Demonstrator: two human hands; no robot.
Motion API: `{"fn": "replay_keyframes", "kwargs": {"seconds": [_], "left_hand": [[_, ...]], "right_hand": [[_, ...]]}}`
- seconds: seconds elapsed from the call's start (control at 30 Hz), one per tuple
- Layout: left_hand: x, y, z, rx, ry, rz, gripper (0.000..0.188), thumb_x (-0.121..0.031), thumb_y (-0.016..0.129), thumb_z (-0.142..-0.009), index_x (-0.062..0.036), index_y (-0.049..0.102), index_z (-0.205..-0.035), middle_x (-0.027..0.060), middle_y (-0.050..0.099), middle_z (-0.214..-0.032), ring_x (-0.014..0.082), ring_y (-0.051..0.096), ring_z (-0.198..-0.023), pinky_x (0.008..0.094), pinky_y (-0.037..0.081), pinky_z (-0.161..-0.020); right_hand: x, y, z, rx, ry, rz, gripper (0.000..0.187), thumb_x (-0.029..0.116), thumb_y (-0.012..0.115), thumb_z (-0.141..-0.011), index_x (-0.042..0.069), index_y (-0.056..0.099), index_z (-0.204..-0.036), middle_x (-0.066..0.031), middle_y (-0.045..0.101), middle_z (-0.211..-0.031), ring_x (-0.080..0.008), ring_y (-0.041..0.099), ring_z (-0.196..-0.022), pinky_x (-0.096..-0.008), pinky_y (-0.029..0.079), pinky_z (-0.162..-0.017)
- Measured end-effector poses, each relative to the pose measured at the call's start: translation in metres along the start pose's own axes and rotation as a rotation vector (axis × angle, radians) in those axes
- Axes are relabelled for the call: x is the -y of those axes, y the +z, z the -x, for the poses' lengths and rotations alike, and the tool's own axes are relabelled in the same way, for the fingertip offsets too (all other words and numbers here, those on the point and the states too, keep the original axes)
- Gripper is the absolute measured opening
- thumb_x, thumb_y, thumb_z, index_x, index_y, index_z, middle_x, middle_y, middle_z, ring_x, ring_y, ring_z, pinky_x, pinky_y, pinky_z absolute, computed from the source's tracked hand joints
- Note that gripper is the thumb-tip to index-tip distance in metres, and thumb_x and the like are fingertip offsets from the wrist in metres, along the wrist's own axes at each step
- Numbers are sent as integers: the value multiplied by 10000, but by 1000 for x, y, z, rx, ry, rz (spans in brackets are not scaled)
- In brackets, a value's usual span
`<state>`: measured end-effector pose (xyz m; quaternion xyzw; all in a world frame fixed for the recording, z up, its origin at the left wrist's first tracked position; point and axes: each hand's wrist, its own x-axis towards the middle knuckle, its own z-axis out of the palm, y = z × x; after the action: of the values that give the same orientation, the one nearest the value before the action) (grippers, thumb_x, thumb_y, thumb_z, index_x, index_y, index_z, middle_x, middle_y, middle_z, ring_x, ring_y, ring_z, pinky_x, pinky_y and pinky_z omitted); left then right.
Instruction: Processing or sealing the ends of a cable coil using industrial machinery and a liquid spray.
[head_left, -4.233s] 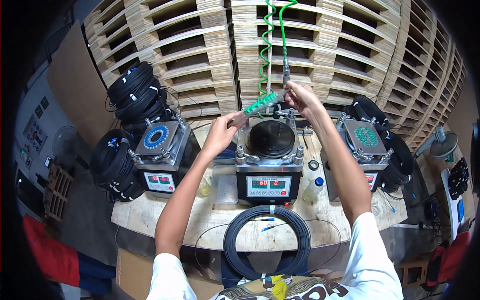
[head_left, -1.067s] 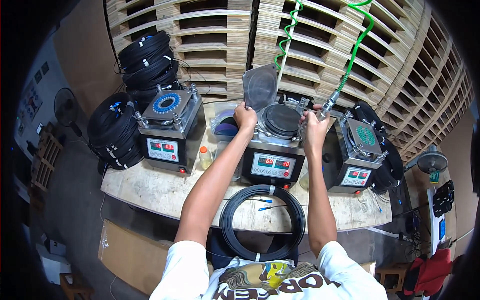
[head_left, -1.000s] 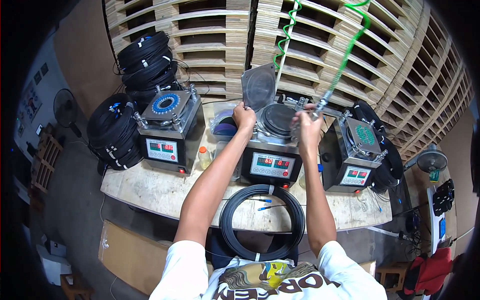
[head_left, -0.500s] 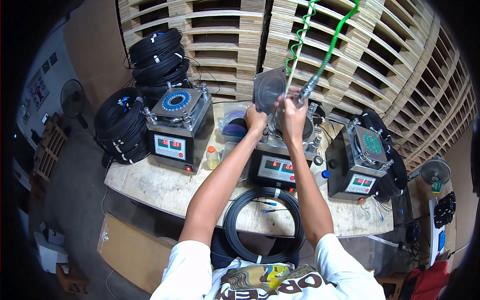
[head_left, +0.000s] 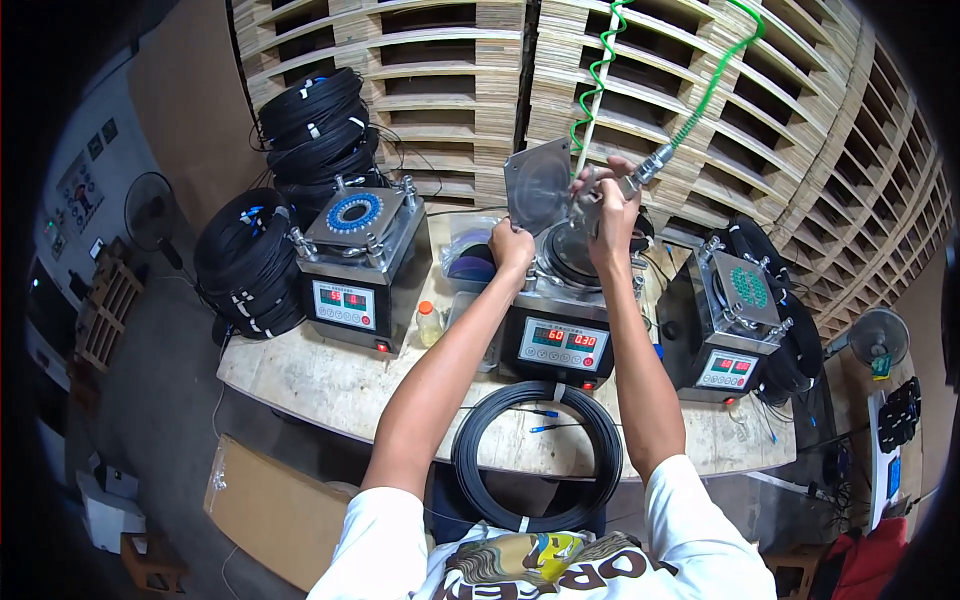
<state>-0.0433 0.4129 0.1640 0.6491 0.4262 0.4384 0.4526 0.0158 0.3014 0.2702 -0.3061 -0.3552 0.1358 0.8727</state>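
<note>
My left hand [head_left: 512, 248] grips the lower edge of a square metal plate [head_left: 538, 185], tilted up over the middle polishing machine [head_left: 507, 335]. My right hand [head_left: 612, 222] is closed round an air blow gun [head_left: 652, 166] beside the plate's face. A green coiled hose [head_left: 702, 108] runs up from the gun. Beneath my hands lies the machine's round dark platen [head_left: 565, 262], partly covered by the right hand. In front of the machine a coil of black cable [head_left: 468, 440] with blue-tipped connectors rests at the table edge.
Similar machines stand left [head_left: 345, 265] and right [head_left: 735, 320], each carrying a plate ringed with connectors. Black cable coils [head_left: 245, 270] are stacked at left. Coloured discs in plastic [head_left: 470, 258] and an orange-capped bottle [head_left: 429, 325] sit by my left forearm. Wooden pallets [head_left: 430, 100] rise behind.
My right hand has shifted right with the air gun, and the hose swings right. My left hand keeps the plate tilted in nearly the same place. The middle machine's display has changed.
</note>
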Motion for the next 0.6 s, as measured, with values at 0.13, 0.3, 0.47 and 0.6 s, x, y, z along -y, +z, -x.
{"fn": "replay_keyframes", "kwargs": {"seconds": [0.13, 0.3, 0.47, 0.6], "left_hand": [[4, 5, -1, 43, -29, 22, 190, -77, 551, -832, 20, 668, -945, 229, 697, -892, 382, 682, -893, 441, 513, -795], [8, 6, -5, 74, -12, 96, 186, -78, 567, -847, 24, 674, -958, 211, 703, -891, 358, 686, -868, 419, 506, -782], [12, 9, -10, 105, 10, 48, 206, -86, 567, -851, 14, 670, -999, 216, 702, -917, 364, 678, -895, 418, 498, -796], [16, 9, -12, 83, 29, 50, 178, -84, 576, -847, 16, 677, -955, 205, 701, -878, 344, 679, -849, 415, 494, -778]], "right_hand": [[2, 12, 7, 1, -201, 163, 306, -9, 456, -892, 24, 451, -1196, -106, 605, -902, -180, 632, -757, -306, 540, -716], [21, -17, 8, -48, -1, 219, 326, -19, 483, -894, 60, 428, -1205, -86, 596, -878, -134, 606, -734, -280, 515, -675], [46, -65, 10, -125, -55, 487, 367, 22, 484, -913, 67, 425, -1273, -85, 606, -872, -150, 620, -765, -303, 544, -699], [82, -66, 33, -60, 217, 300, 384, 68, 482, -917, 90, 394, -1290, -120, 628, -902, -180, 641, -759, -326, 557, -683]]}}
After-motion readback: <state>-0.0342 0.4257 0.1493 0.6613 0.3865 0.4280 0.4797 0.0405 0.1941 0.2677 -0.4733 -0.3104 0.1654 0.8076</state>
